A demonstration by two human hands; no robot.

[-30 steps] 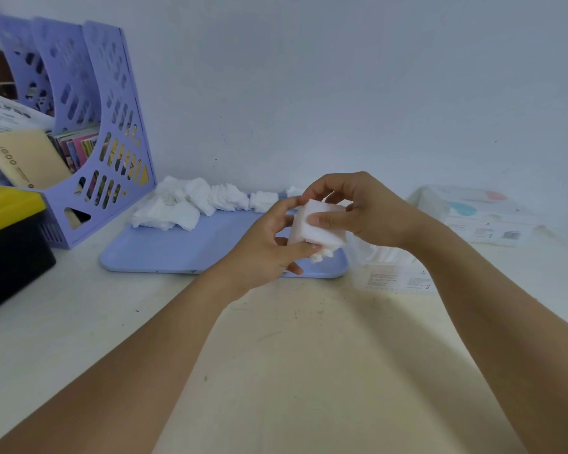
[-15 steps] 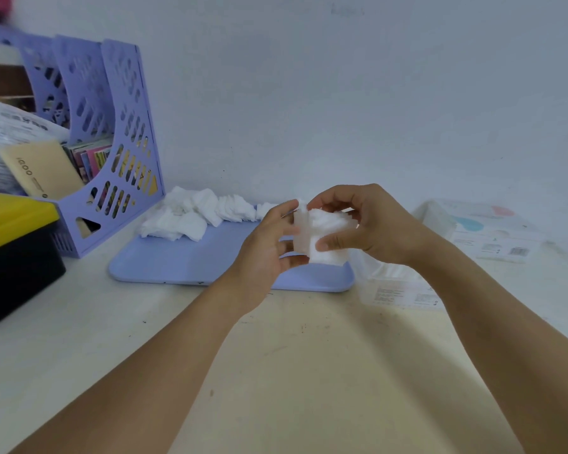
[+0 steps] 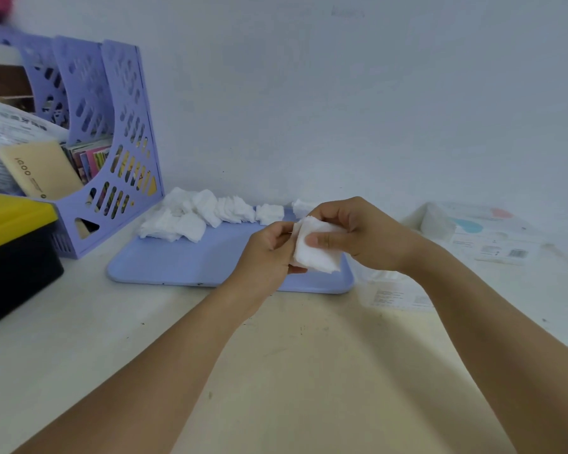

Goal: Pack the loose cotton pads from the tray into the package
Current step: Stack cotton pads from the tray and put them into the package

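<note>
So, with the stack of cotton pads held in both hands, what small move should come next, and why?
Probably carry the stack of cotton pads to the right and down toward the clear package. Both hands, left hand and right hand, already grip it above the tray, and the package lies just beyond the tray's right edge. More loose pads wait at the back.

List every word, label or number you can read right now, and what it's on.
"iQOO": sideways on the tan box in the purple file holder.
Print on the white bag: too blurred.
Labels and barcode on the cotton pad package: too small.
Label on the clear wrapper: blurred.
</note>
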